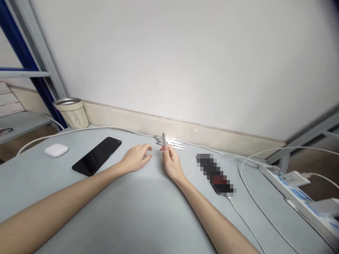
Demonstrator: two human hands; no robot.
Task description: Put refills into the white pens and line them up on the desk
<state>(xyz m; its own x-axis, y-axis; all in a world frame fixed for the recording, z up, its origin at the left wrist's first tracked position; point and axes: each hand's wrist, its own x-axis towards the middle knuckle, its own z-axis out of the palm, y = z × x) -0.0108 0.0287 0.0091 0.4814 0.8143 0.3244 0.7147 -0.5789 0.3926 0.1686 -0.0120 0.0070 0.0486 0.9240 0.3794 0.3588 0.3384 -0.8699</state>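
Between the thumb and fingers of my right hand (171, 161) a grey pen (164, 140) stands nearly upright, its metallic tip pointing up. Just behind it, several silver-and-clear pens (173, 142) lie side by side on the grey table (127, 211), close to the wall. My left hand (137, 157) rests at the table to the left of the right hand, fingers bent but apart, with nothing in them. A black phone (97, 156) lies flat to the left of that hand.
A white earbud case (56, 150) and a cream cup (72, 114) stand at the left. On the right are a pixelated dark device (215, 174) on a white cable (245, 216) and a white power strip (296, 197) with plugs. Another cable runs along the wall.
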